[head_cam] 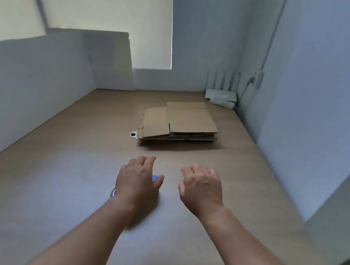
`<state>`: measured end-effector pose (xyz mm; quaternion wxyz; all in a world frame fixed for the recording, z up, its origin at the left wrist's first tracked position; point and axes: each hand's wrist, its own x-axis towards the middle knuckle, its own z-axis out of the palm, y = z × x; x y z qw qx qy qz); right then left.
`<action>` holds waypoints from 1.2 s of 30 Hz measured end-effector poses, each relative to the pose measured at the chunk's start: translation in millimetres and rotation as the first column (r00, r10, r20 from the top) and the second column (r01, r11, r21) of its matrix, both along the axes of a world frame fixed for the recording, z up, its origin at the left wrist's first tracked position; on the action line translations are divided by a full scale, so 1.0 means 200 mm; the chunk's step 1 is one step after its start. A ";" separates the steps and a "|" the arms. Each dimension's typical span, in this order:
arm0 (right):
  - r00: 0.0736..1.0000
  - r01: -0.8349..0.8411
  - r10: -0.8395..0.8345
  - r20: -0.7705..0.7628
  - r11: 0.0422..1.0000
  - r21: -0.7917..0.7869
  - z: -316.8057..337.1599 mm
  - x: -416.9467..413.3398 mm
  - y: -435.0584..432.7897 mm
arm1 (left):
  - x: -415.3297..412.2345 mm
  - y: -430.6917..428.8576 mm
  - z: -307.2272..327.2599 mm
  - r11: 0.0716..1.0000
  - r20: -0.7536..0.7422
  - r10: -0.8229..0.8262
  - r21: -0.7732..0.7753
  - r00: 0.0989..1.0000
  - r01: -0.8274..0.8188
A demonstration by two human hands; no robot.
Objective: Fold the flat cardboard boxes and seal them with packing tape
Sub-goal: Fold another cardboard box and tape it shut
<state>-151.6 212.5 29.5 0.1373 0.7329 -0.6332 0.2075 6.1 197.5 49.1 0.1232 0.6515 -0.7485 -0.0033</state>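
1 cardboard stack (180,121); left hand (137,179) covers blue object (155,178).

A single head-worn wide-angle view looks forward and down along the table (45,203) toward the far wall corner.

Matt cardboard boxes (180,121) (wood-look table (74,162))

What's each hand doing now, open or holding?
Left hand: over a blue thing; grip cannot be told.
Right hand: open, holds nothing.
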 end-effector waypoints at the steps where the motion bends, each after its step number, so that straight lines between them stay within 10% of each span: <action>1: 1.000 0.013 -0.013 -0.004 1.000 0.007 -0.01 -0.03 -0.05 | -0.03 -0.06 -0.01 1.000 -0.003 -0.008 0.003 1.000 0.008; 19: 0.978 0.203 -0.176 -0.111 0.930 0.307 -0.17 -0.33 -1.26 | -0.06 -1.35 -0.23 0.979 -0.006 0.012 0.204 1.000 -0.011; 28: 0.889 0.451 -0.414 -0.196 0.712 0.538 -0.39 -0.52 -1.77 | -0.04 -1.74 -0.53 0.917 0.094 0.211 0.326 0.973 -0.231; 36: 0.867 0.371 -0.483 0.124 0.790 0.488 -0.39 -0.60 -1.86 | -0.08 -1.81 -0.59 0.913 -0.045 0.323 0.276 0.945 -0.299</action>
